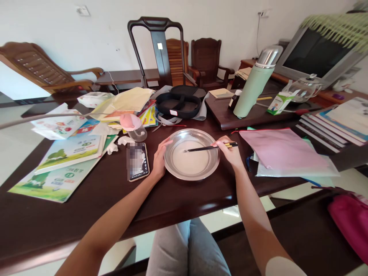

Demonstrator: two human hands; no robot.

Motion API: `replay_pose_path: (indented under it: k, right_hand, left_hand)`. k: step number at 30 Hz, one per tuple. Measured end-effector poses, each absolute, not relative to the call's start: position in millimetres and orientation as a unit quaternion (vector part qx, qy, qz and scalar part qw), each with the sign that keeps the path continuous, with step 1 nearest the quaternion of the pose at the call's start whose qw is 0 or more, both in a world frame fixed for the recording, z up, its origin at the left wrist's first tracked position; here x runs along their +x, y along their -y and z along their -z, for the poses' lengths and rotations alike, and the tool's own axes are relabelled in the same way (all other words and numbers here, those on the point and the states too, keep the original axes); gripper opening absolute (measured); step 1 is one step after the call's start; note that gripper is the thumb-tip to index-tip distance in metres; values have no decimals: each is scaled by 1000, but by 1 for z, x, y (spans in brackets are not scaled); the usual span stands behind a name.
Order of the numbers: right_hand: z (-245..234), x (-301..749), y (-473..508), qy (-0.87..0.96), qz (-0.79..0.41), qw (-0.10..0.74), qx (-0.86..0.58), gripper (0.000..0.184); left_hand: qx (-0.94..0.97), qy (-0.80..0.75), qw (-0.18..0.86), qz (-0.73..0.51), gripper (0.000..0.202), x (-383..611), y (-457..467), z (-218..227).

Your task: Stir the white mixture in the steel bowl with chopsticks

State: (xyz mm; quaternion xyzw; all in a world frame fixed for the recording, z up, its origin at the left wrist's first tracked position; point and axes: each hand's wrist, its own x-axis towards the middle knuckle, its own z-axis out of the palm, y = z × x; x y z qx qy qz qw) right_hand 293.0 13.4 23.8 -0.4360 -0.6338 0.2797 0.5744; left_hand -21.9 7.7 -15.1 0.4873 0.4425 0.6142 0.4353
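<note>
A shallow metal dish sits on the dark wooden table in front of me, with a thin layer of white stuff in its bottom. My left hand grips the dish's left rim, fingers curled over the edge. My right hand is closed on a pair of dark chopsticks with yellow ends. The chopsticks lie nearly level over the dish, tips pointing left toward its middle.
A phone lies just left of the dish. Books and papers crowd the left side, a black case lies behind, a pink folder right. A green thermos, glass teapot and stacked books stand at the far right.
</note>
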Motion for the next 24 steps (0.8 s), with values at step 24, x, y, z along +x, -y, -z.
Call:
replay_pose_path:
  k: [24]
  right_hand:
    - [-23,292,-11,629,-337,558,-424,59]
  left_hand:
    - [499,-448,430,-605,53,-25,-10,18]
